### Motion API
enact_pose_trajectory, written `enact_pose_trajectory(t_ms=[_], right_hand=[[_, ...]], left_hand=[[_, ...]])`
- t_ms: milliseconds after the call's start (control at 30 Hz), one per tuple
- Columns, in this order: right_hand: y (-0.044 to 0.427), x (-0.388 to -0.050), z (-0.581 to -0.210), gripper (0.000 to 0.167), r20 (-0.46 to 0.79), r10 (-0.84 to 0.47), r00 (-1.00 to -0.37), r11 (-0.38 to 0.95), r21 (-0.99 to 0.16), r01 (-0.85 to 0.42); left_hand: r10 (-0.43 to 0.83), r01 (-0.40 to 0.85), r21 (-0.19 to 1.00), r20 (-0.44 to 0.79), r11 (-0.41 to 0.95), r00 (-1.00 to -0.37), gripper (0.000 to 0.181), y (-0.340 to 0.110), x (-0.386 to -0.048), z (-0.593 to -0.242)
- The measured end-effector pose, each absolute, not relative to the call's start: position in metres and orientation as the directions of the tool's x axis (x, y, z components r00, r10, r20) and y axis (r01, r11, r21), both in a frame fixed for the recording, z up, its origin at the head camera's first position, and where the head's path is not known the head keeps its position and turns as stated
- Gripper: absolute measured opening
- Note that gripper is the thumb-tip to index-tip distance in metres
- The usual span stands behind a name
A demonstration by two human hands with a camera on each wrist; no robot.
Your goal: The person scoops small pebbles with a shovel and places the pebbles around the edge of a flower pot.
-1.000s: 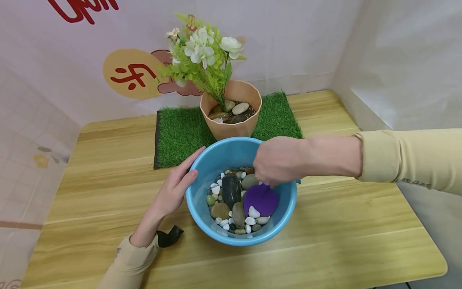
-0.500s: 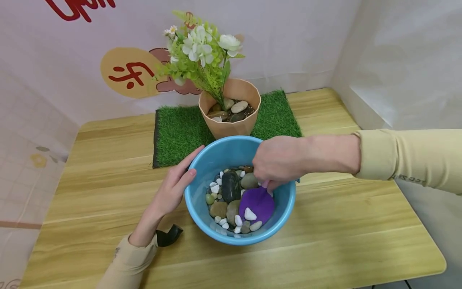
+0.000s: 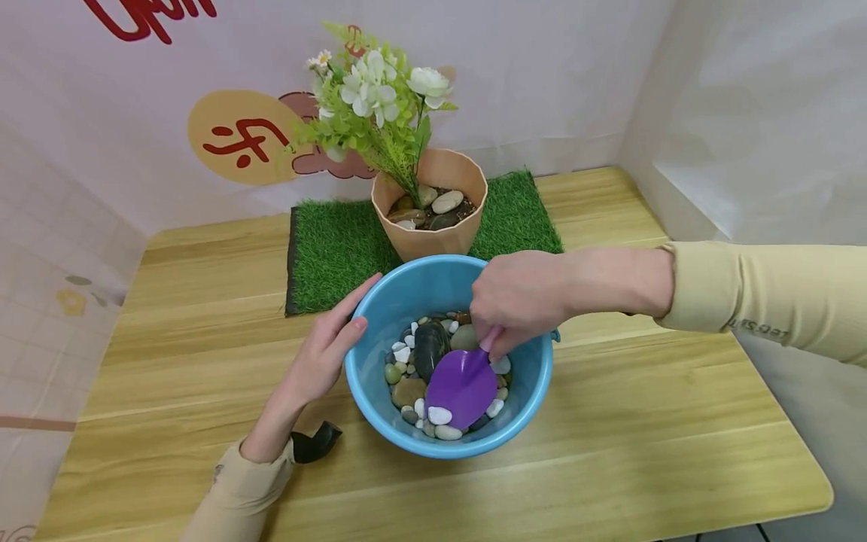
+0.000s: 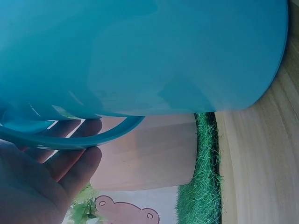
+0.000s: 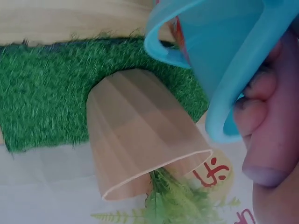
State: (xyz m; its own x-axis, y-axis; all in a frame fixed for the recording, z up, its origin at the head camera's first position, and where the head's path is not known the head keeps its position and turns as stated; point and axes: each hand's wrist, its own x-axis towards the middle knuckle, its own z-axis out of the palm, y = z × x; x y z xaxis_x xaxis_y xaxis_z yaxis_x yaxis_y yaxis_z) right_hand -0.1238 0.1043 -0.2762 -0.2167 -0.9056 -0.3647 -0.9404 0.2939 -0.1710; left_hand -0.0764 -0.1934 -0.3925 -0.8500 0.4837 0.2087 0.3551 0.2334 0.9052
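A blue bucket (image 3: 535, 406) stands upright on the table, its bottom covered with stones (image 3: 406, 391). My left hand (image 3: 318, 357) holds its left side, thumb at the rim and fingers against the outer wall. In the left wrist view, the bucket's curved carrying handle (image 4: 112, 133) crosses those fingers. My right hand (image 3: 518, 301) reaches over the right rim, gripping the purple toy shovel (image 3: 463, 388) by its lilac handle (image 5: 271, 158). The shovel's blade slants down among the stones, with a white pebble (image 3: 440, 415) at its lower edge.
Behind the bucket, a peach flowerpot (image 3: 433, 237) with white flowers (image 3: 369, 90) and stones stands on a green turf mat (image 3: 332, 256). A small black curved object (image 3: 318, 443) lies beside my left forearm. White walls border the table (image 3: 609, 444) at the back and right.
My right hand has pushed the shovel blade leftward through the stones, and its lilac handle now shows more. Pebbles by the blade have shifted left. My left hand stays at the bucket.
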Motion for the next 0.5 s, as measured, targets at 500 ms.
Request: enact_pose_trajectory(t_ms=[500], right_hand=[[0.107, -0.137, -0.268, 0.051, -0.415, -0.863, -0.289, 0.456, -0.389, -0.800]], left_hand=[[0.490, 0.348, 0.913, 0.208, 0.213, -0.847, 0.055, -0.193, -0.076, -0.393]])
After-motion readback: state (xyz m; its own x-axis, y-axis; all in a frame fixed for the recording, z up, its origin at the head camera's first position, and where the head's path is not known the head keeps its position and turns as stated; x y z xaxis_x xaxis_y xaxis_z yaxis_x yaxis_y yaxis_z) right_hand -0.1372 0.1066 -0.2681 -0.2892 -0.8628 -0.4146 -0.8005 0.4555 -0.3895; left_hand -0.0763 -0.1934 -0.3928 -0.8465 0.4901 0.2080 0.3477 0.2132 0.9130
